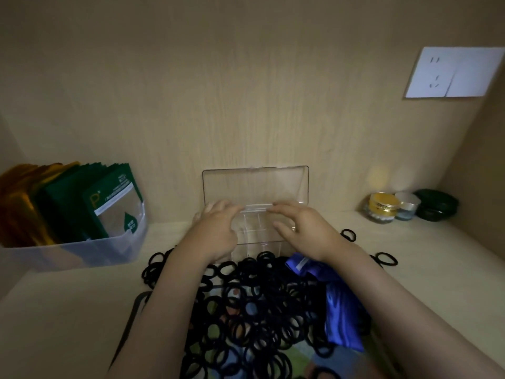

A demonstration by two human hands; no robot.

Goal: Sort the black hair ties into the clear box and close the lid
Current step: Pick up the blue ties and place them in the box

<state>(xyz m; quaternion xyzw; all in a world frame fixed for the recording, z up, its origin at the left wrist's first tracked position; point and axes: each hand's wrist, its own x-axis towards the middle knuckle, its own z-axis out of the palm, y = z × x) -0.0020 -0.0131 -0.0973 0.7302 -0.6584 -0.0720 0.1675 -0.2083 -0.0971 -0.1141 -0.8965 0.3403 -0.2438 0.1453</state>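
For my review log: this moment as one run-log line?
lid open, upright | left hand and right hand on clear box, box looks empty | hair ties piled in front
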